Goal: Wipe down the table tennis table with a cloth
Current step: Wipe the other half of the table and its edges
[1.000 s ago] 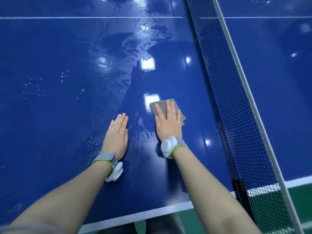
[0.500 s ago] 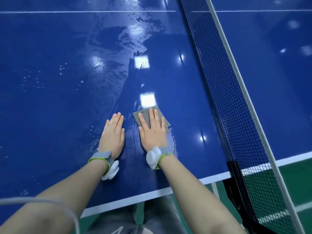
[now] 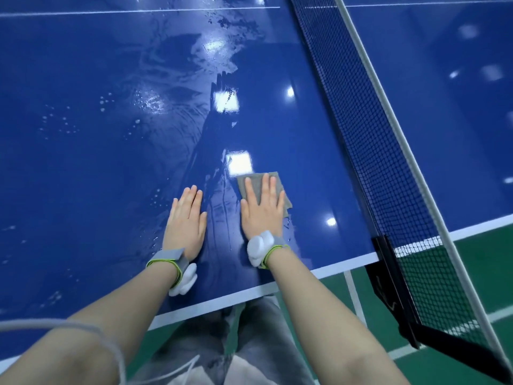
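Note:
The blue table tennis table (image 3: 83, 162) fills most of the view, its surface shiny and streaked with wet marks and droplets. A small grey cloth (image 3: 254, 182) lies flat on it near the near edge. My right hand (image 3: 262, 209) presses down on the cloth with straight fingers, covering most of it. My left hand (image 3: 186, 218) rests flat on the bare table, a hand's width to the left of the cloth. Both wrists wear grey bands with white devices.
The black net (image 3: 374, 140) with its white top tape runs diagonally on the right, held by a black clamp post (image 3: 388, 273) at the table edge. The white edge line (image 3: 319, 272) borders the table. Green floor (image 3: 472, 287) lies beyond.
My right hand has drawn the cloth back toward the near edge of the table. My left hand stays flat on the table, and both hands now sit closer to the edge.

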Action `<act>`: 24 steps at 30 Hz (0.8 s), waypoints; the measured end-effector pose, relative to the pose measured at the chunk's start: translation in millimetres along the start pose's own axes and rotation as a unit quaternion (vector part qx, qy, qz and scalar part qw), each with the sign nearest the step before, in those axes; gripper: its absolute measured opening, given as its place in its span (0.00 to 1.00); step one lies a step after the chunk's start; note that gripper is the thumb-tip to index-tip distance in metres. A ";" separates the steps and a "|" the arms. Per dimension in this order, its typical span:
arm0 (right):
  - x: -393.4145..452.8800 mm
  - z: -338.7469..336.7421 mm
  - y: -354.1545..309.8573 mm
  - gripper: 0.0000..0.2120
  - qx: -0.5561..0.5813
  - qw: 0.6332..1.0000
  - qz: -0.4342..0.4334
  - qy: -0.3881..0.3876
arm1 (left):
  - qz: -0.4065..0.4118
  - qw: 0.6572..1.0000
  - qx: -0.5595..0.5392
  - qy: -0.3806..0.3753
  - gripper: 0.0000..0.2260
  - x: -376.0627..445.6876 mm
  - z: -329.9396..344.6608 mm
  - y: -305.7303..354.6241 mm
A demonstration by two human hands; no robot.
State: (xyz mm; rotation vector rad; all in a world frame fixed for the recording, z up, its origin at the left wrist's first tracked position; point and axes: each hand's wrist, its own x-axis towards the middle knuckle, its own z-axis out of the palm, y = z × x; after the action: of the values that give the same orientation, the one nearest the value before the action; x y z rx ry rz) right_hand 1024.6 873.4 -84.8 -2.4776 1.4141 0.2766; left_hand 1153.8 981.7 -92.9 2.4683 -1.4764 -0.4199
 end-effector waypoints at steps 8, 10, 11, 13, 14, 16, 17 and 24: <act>-29.2 16.2 4.5 0.24 -0.015 0.997 -0.074 0.028 | 0.004 1.000 -0.006 -0.001 0.27 -7.3 -1.4 2.4; -27.3 14.6 23.4 0.24 -0.003 0.998 -0.028 0.050 | 0.003 1.000 -0.009 0.002 0.26 -8.1 -1.6 1.9; -29.1 12.5 32.1 0.25 0.004 0.999 -0.003 0.049 | 0.006 1.000 -0.009 0.003 0.25 -9.4 -1.7 1.5; -33.1 9.6 45.7 0.31 0.011 0.999 0.028 0.038 | 0.013 1.000 -0.008 0.000 0.22 -11.1 -2.1 -0.1; -36.1 7.9 49.2 0.32 0.020 0.999 0.035 0.029 | 0.015 1.000 -0.008 -0.002 0.21 -12.1 -2.0 -0.3; -40.2 4.5 48.2 0.28 0.031 0.998 0.054 0.027 | 0.012 1.000 -0.002 0.000 0.22 -13.3 -1.9 0.4; -41.8 4.9 44.8 0.25 0.032 0.998 0.058 0.024 | 0.009 1.000 0.002 0.002 0.22 -14.2 -1.9 1.7; -74.2 29.7 -1.8 0.25 0.002 0.998 -0.001 0.071 | -0.020 1.000 0.010 0.011 0.22 -16.9 3.8 8.9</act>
State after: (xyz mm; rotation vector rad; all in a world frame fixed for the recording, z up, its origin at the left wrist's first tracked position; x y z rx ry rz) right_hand 987.9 944.2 -90.5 -2.5394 1.4636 0.0995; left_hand 1137.5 992.3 -91.3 2.5123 -1.4323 -0.3859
